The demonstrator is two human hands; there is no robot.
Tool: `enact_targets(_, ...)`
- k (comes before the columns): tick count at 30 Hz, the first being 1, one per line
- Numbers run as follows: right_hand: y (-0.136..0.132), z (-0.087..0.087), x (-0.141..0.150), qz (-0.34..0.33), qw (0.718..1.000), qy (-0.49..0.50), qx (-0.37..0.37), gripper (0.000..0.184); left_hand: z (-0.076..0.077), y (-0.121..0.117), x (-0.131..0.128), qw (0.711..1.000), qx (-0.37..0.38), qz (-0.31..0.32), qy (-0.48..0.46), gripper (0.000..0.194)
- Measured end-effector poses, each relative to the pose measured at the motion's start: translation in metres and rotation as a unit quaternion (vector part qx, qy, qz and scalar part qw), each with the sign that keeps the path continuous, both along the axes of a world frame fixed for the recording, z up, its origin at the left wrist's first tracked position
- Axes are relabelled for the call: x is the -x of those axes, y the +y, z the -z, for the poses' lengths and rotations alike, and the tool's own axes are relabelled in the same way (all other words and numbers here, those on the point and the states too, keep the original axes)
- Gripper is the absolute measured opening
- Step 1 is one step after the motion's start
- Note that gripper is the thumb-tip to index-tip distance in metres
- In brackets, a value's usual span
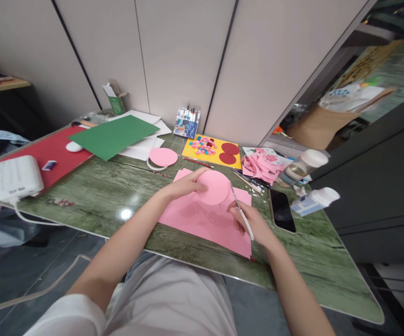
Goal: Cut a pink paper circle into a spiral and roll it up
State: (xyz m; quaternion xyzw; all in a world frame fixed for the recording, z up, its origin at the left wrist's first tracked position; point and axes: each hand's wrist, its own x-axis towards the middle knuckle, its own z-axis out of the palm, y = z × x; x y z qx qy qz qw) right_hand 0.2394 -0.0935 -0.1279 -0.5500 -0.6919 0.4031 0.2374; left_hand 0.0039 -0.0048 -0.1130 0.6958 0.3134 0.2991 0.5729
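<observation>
A round pink paper disc (215, 187) is pinched at its left edge by my left hand (189, 183). My right hand (247, 221) grips a pair of scissors with white handles (245, 221); the blades reach up along the disc's right edge. Both hands are above a stack of pink paper sheets (194, 219) lying at the table's front. Behind my left hand, another pink disc (163, 157) rests on a roll of tape, whose pale ring (152, 165) shows below it. How far the blades are parted is too small to tell.
A yellow sheet (202, 156) carries pompoms and two dark red discs. Pink scraps (262, 166), a phone (282, 210) and two bottles stand or lie at right. On the left are green paper (116, 135), red paper (65, 165) and a white power bank (18, 177) with its cable.
</observation>
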Motion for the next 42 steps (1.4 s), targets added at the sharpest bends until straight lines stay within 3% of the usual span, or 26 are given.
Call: enact_targets(42,-0.0014,0.0002,0.0013,-0.007,0.999,0.023,0.045,0.03,0.0054,0.0048,0.0069,0.999,-0.02,-0.022,0.015,0.053)
